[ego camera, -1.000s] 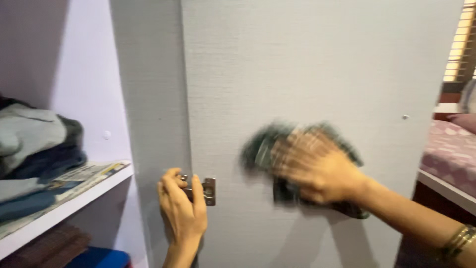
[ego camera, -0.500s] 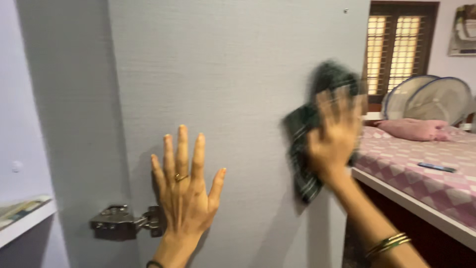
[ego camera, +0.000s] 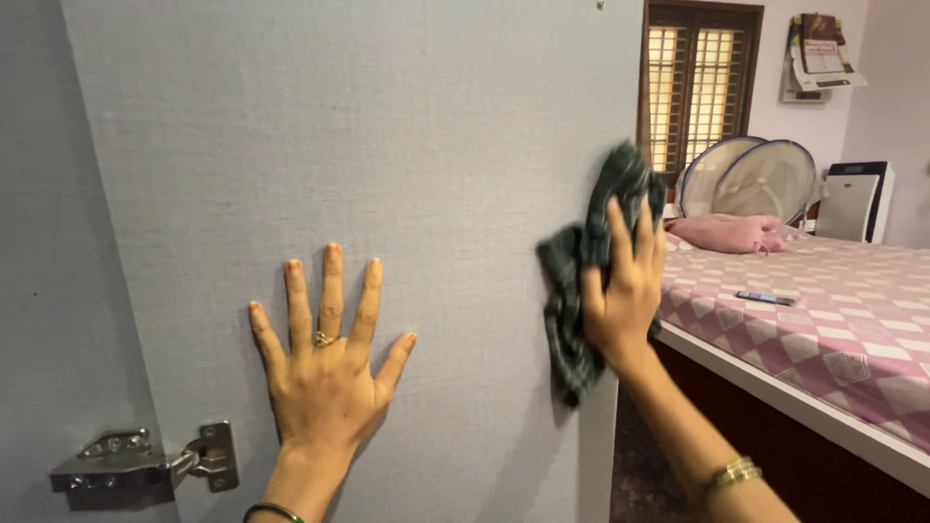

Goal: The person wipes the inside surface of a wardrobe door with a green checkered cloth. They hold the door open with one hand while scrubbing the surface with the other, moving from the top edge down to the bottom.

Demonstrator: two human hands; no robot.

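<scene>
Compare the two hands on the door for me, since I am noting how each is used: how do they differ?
The left hand lies flat and bare on the grey cupboard door with fingers spread; the right hand presses a dark checked cloth at the door's free edge. The left sits lower, nearer the metal hinge; the right is higher. The left wears a ring, the right a wrist bangle. Both point fingers upward.

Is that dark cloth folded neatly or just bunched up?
Bunched up. The right hand presses the cloth against the door edge in a crumpled wad, loose ends hanging below.
</scene>
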